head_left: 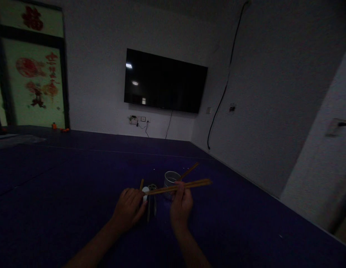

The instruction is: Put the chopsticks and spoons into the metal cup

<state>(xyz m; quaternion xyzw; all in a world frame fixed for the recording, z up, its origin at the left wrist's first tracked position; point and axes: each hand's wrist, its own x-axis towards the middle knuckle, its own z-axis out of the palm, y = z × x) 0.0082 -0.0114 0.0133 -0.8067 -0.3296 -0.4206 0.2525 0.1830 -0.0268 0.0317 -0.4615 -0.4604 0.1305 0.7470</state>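
My right hand (182, 204) is closed around a few wooden chopsticks (199, 183), which lie nearly level and point right, their thin ends reaching toward my left hand (128, 208). The left fingers are curled at a white spoon (145, 190); what they grip is partly hidden. Another chopstick (141, 184) sticks out behind the left hand. Between the hands, metal utensils (152, 204) with slim handles lie on the dark blue surface. A clear cup (170, 178) stands just behind my right hand. One more chopstick (191, 169) slants up to the right beside its rim; whether it is in the cup is unclear.
The dark blue surface (78, 178) stretches to the walls. A black television (164, 80) hangs ahead, above sockets and cables. One dark cable (224, 89) runs down the right wall. Small orange items (54, 125) stand near the glass door at left. The room is dim.
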